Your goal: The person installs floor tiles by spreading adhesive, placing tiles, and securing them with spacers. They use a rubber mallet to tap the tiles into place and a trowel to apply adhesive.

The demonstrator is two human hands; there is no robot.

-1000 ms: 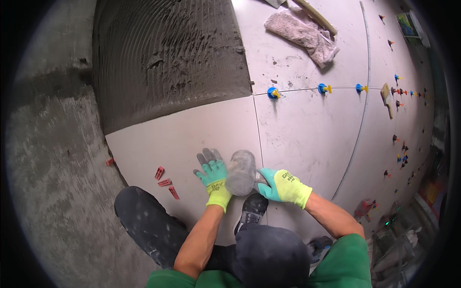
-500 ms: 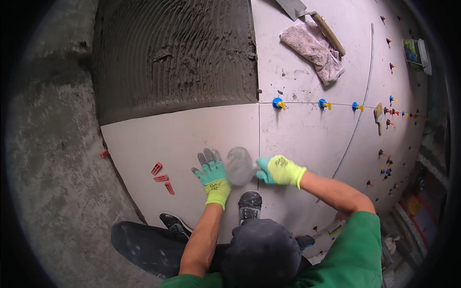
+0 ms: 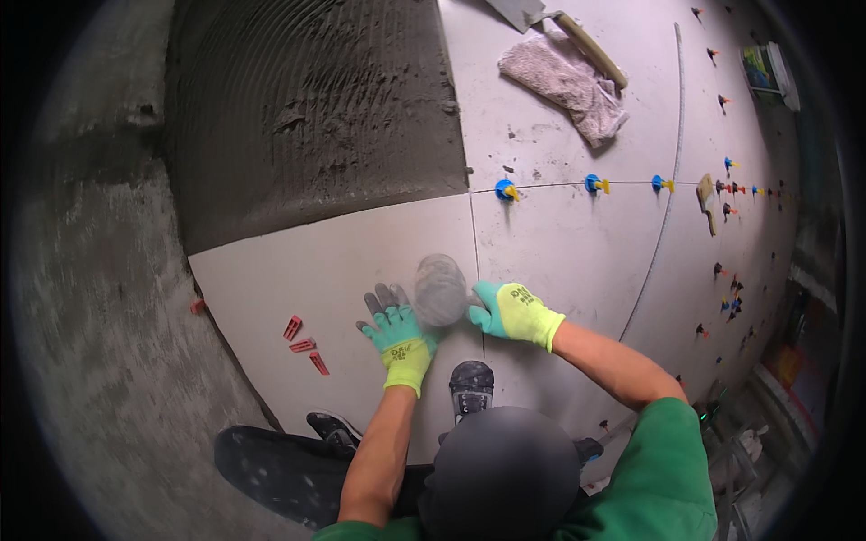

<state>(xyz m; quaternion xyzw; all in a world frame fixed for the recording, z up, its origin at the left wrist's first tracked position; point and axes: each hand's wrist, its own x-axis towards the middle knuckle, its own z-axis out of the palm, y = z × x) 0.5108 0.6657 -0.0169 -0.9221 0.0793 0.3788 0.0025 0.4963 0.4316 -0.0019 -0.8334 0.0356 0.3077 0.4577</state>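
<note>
Mallet (image 3: pixel 440 290) clenched in the right hand (image 3: pixel 516 313) over a pale tile (image 3: pixel 325 270)

I see the mallet's bulky grey head near the right edge of the tile, slightly blurred; whether it touches the surface, I cannot tell. On that right hand, the gloved fingers are curled firmly around the handle end. I have the left hand (image 3: pixel 399 335) spread palm-down on the same tile just beside the mallet, fingers extended and grasping nothing. Three red wedges (image 3: pixel 303 344) lie to its left. Past the tile's far edge, my view shows ridged grey mortar (image 3: pixel 316 126). Farther right, a speckled cloth (image 3: pixel 564 86) lies next to a wooden-handled trowel (image 3: pixel 591 50), with three blue-and-yellow clips (image 3: pixel 507 190) in a row nearer me. One dark shoe (image 3: pixel 471 389) shows between the forearms (image 3: pixel 374 451).
</note>
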